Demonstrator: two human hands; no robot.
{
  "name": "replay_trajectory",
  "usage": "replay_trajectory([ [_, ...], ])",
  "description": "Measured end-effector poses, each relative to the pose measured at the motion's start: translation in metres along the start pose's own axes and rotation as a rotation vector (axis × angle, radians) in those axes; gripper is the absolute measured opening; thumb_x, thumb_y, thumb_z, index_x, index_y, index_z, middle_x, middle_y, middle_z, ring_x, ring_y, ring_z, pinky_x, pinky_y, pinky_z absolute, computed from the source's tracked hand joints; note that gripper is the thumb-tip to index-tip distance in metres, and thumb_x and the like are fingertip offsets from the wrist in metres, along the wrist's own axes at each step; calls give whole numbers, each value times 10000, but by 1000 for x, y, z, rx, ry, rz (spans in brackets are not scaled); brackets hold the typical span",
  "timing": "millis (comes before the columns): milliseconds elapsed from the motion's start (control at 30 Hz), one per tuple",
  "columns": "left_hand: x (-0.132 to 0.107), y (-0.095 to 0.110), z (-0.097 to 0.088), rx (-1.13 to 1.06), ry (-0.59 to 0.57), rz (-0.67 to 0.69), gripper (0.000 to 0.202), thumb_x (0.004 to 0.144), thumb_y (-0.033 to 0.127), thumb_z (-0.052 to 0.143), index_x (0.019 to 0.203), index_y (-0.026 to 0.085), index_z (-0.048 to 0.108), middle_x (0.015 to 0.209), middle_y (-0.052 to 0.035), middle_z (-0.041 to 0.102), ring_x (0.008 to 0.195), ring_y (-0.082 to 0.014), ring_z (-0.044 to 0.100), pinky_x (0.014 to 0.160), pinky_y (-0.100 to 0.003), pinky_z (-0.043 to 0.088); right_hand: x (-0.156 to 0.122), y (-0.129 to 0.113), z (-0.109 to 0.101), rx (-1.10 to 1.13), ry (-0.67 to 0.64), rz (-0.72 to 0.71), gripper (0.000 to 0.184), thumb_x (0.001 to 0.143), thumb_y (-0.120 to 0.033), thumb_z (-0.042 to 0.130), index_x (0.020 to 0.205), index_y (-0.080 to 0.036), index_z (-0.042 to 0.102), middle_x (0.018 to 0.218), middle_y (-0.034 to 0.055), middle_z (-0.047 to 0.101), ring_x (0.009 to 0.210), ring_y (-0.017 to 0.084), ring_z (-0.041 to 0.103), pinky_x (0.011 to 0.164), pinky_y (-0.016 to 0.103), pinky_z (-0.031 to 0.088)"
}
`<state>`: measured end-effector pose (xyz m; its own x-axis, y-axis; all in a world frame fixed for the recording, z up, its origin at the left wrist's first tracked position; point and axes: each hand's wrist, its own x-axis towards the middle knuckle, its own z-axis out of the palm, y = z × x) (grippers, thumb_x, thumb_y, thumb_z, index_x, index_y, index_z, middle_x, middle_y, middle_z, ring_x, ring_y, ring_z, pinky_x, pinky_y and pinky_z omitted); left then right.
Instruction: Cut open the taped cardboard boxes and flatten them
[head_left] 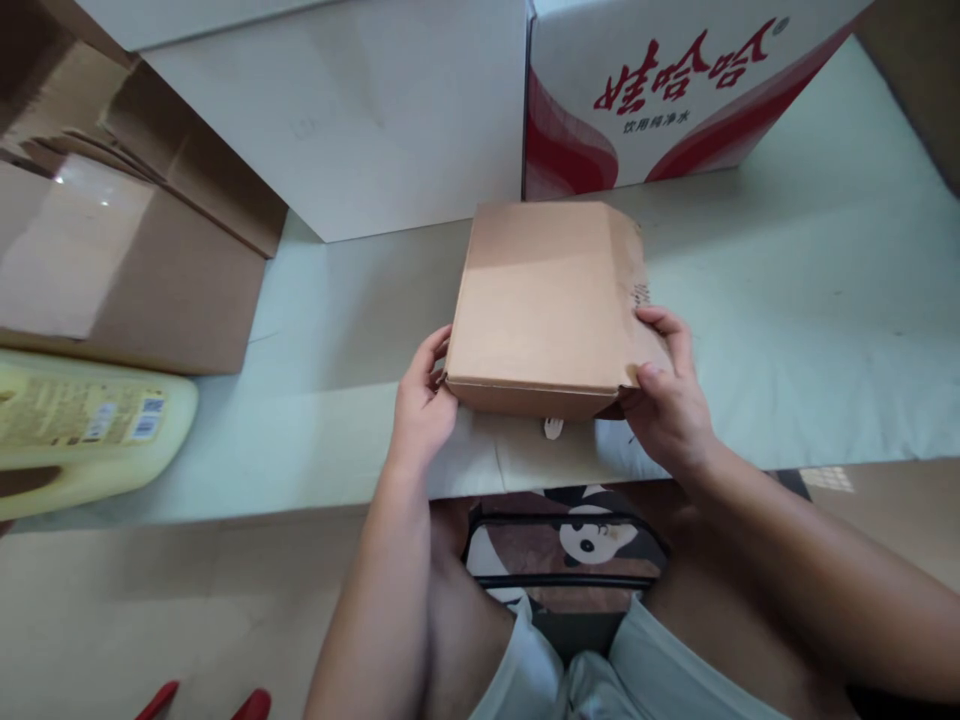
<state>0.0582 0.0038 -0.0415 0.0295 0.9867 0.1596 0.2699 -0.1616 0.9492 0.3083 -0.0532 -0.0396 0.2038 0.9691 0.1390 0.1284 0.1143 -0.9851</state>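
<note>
Cardboard box [540, 300] spans from my left hand [425, 402], clasped on its near-left corner, to my right hand [676, 400], pinching its right side, presumably so both ends are steadied over the pale green cloth [795, 320] (lifted or resting, I can't tell).

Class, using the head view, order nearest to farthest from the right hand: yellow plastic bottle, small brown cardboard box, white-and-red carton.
1. Small brown cardboard box: in that hand.
2. White-and-red carton: beyond the box.
3. Yellow plastic bottle: far left.
</note>
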Motion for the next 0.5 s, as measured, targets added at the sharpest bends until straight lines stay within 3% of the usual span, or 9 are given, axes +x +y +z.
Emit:
replay_trajectory([
  [233,1,-6,6,-247,61,-151,398,795,170,581,1168,240,699,1259,-43,710,1244,-235,616,1112,-410,457,-2,4,4,-29,-19,-40,676,804,-665,577,1362,-321,410,1376,85,473,1336,357,453,1065,568,466],
  [367,2,-2,9,-390,122,-199,387,769,167,583,1127,238,712,1223,-39,725,1234,-216,624,1089,-367,475,-2,4,5,42,-42,-44,738,790,-740,548,1384,-348,353,1315,92,532,1246,337,555,935,485,548],
  [500,4,1,9,-373,238,-279,313,773,237,606,1068,236,710,1141,-55,744,1126,-219,671,954,-350,554,1,-2,6,119,-87,-4,747,797,-726,577,1387,-338,332,981,60,649,912,266,673,731,397,569],
])
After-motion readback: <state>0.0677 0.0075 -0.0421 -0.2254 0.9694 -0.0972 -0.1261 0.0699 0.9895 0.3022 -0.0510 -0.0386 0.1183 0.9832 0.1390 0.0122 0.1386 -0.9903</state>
